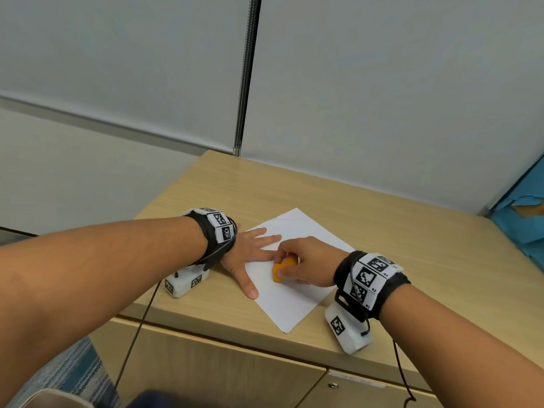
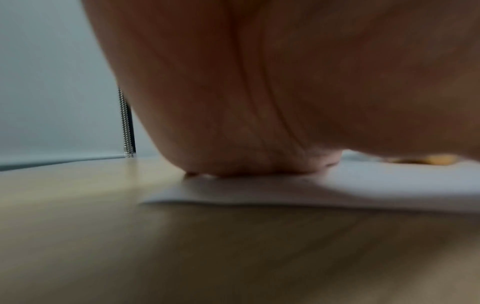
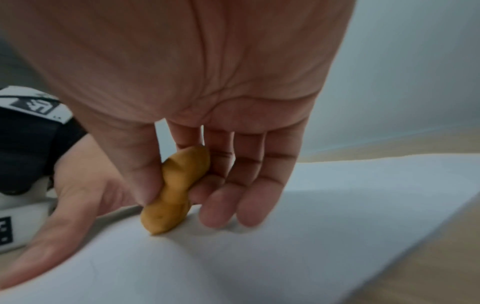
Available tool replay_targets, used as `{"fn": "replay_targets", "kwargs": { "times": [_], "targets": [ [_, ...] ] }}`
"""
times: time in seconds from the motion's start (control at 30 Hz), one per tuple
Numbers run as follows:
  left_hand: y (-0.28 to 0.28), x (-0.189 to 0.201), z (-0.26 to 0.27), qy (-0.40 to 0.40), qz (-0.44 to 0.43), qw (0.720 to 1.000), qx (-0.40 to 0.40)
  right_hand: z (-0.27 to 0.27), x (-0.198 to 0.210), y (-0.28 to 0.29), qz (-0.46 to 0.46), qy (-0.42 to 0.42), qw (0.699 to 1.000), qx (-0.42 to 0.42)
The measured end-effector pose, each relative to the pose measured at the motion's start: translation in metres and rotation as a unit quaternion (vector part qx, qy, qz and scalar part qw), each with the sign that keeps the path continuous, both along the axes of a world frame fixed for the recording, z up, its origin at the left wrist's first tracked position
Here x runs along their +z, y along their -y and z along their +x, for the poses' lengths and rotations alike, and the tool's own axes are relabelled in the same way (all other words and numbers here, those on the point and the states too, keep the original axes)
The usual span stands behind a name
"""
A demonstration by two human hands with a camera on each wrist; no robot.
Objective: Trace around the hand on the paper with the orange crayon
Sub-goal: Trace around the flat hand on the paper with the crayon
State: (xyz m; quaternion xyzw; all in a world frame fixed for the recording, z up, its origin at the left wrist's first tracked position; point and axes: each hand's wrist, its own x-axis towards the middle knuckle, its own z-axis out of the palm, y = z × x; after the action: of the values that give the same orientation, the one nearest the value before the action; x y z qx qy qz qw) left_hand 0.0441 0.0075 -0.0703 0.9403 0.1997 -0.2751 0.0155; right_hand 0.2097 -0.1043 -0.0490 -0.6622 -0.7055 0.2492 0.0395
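Two hands are working mid-frame: my left hand (image 1: 250, 254) is lying splayed flat on the paper (image 1: 294, 301), my right hand (image 1: 309, 260) pinching the crayon (image 1: 283, 269). I'm keeping its tip hugging the fingers, left palm pressing firmly.

Light wood cabinet top (image 1: 368, 201) sitting in a corner, cabinet doors (image 1: 223, 366) showing below its front edge. Pale roller blinds (image 1: 117, 60) hanging behind, beaded chain (image 1: 245, 75) running down between them. Torn blue sheeting (image 1: 521, 219) lying at far right. Blue striped fabric (image 1: 70, 375) showing lower left.
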Motion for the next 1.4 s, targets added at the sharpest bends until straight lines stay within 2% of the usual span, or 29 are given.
{"fn": "replay_targets", "kwargs": {
  "times": [0.1, 0.3, 0.47, 0.53, 0.7, 0.83, 0.87, 0.93, 1.0, 1.07, 1.17, 1.23, 1.33, 1.4],
  "targets": [
    [0.001, -0.002, -0.002, 0.011, -0.007, 1.000, 0.009, -0.006, -0.002, -0.010, 0.020, -0.016, 1.000, 0.004],
    [0.007, 0.000, -0.001, 0.034, -0.024, 0.999, 0.022, 0.004, -0.001, -0.019, -0.013, -0.040, 0.999, 0.027],
    [0.009, 0.004, -0.001, 0.047, -0.038, 0.998, 0.024, 0.005, -0.013, -0.025, 0.053, -0.066, 0.996, -0.007],
    [0.006, 0.002, 0.000, 0.035, -0.033, 0.998, 0.036, 0.006, -0.016, -0.024, 0.069, -0.061, 0.996, 0.004],
    [0.005, 0.002, 0.000, 0.029, -0.026, 0.998, 0.042, 0.011, -0.012, -0.020, -0.037, -0.090, 0.993, 0.067],
    [0.008, 0.003, -0.001, 0.057, -0.038, 0.997, 0.034, 0.006, -0.016, -0.029, 0.092, -0.013, 0.996, 0.014],
    [0.008, 0.002, 0.000, 0.059, -0.040, 0.997, 0.035, 0.004, -0.017, -0.029, 0.090, -0.022, 0.996, 0.012],
    [0.005, 0.000, 0.000, 0.052, -0.039, 0.997, 0.044, 0.005, -0.014, -0.026, 0.006, -0.079, 0.996, 0.037],
    [0.003, -0.001, 0.000, 0.045, -0.032, 0.997, 0.051, 0.004, -0.007, -0.023, -0.070, -0.088, 0.992, 0.063],
    [0.005, 0.001, -0.001, 0.044, -0.031, 0.998, 0.042, 0.002, -0.004, -0.026, -0.044, -0.039, 0.996, 0.061],
    [0.008, 0.004, 0.000, 0.055, -0.039, 0.997, 0.025, -0.007, -0.007, -0.028, 0.070, 0.019, 0.997, 0.028],
    [0.006, 0.001, 0.001, 0.045, -0.027, 0.998, 0.037, -0.008, -0.006, -0.024, 0.032, 0.014, 0.998, 0.053],
    [0.002, -0.004, 0.000, 0.030, -0.021, 0.998, 0.056, -0.007, 0.003, -0.017, -0.098, -0.010, 0.990, 0.104],
    [0.002, -0.003, 0.000, 0.032, -0.020, 0.998, 0.049, -0.005, 0.003, -0.019, -0.067, 0.008, 0.994, 0.091]
  ]
}}
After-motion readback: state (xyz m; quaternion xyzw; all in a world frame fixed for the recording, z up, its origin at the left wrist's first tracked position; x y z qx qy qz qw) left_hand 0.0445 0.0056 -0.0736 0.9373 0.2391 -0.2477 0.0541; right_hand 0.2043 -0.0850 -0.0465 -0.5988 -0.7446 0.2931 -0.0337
